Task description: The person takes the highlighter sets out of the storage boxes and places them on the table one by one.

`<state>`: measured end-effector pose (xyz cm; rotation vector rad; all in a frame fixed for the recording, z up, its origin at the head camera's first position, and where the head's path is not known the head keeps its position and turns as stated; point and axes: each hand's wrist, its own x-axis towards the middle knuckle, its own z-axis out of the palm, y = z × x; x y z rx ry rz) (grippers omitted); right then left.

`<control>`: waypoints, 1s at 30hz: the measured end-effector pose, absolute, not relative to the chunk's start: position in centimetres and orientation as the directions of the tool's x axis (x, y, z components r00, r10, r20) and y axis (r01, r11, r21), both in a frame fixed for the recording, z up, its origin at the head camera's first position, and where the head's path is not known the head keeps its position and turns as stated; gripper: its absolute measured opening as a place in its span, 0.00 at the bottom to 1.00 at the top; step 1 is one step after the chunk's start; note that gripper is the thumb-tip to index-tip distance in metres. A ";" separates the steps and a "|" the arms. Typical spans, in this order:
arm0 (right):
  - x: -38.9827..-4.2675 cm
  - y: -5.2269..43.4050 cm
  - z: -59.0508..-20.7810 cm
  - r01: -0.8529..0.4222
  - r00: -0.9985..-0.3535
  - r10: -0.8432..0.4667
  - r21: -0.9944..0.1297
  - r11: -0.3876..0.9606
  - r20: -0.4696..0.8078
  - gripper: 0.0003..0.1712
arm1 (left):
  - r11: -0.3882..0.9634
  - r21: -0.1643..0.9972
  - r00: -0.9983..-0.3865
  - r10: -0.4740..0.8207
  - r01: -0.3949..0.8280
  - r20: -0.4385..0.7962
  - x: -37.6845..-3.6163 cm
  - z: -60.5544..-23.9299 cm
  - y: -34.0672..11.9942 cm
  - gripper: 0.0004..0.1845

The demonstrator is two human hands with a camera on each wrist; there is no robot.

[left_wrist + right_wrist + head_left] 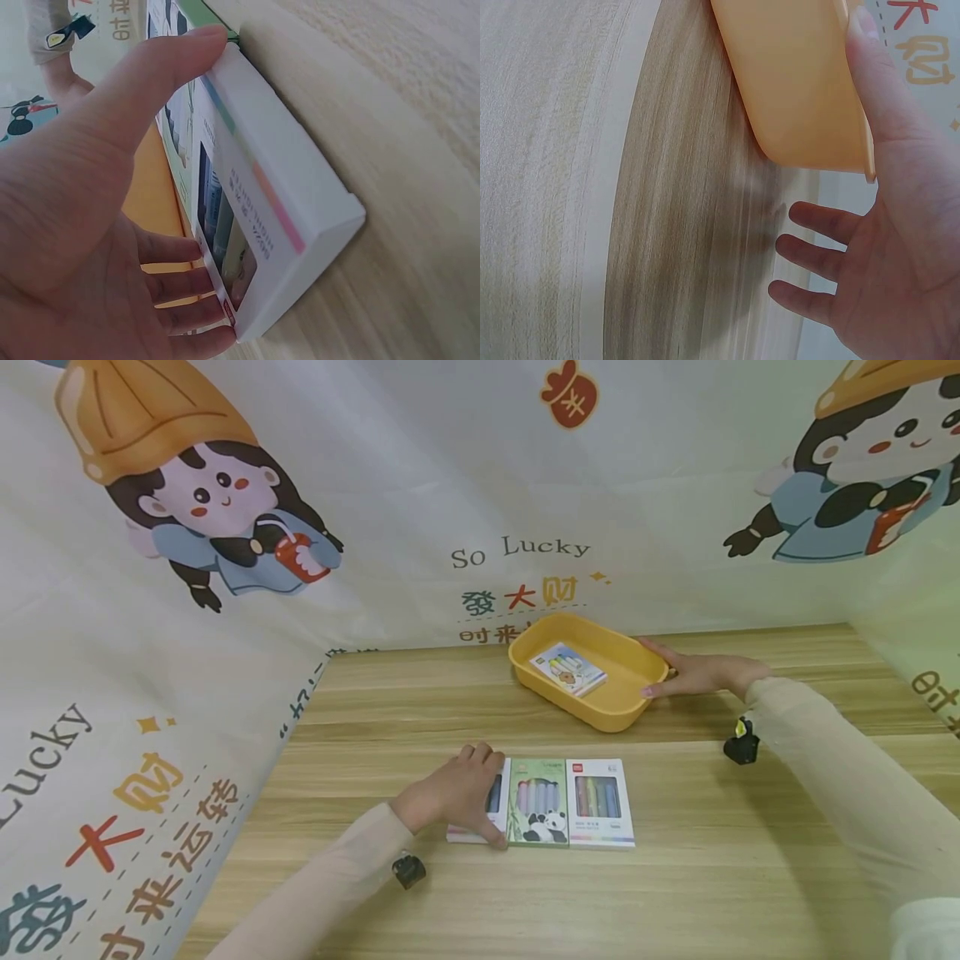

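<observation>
My left hand (457, 793) spans a white box of highlighters (289, 187) on the table, thumb at its near edge and fingertips at its far edge. Directly right of it lies a green panda box of pens (538, 789), then another white box of pens (602, 831), all side by side in a row. At the back, my right hand (701, 674) holds the right end of a yellow plastic basket (611, 720), thumb over the rim. Several right fingers (810, 259) are spread below the basket's corner in the right wrist view. A small illustrated box (567, 669) lies inside the basket.
The wood-grain table (360, 710) meets a printed cloth backdrop (420, 493) behind the basket. More printed cloth hangs along the left and right sides. A white rounded object (930, 927) shows at the lower right corner.
</observation>
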<state>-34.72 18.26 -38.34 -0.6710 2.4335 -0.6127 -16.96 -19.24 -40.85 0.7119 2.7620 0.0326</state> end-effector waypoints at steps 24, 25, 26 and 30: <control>-34.8 18.3 -38.3 -0.340 -0.730 -0.577 -0.536 0.772 -0.367 0.65 | 0.875 0.091 -0.837 0.481 0.475 -0.260 -16.6 -40.8 -19.3 0.66; -34.8 18.3 -38.3 -0.339 -0.730 -0.576 -0.537 0.772 -0.367 0.65 | 0.875 0.094 -0.837 0.482 0.475 -0.261 -16.6 -40.8 -19.3 0.66; -34.8 18.3 -38.3 -0.338 -0.730 -0.577 -0.539 0.772 -0.367 0.65 | 0.875 0.096 -0.836 0.482 0.475 -0.262 -16.6 -40.9 -19.3 0.67; -34.8 18.3 -38.3 -0.335 -0.727 -0.582 -0.551 0.764 -0.365 0.65 | 0.876 0.096 -0.836 0.480 0.473 -0.264 -16.6 -41.1 -19.4 0.68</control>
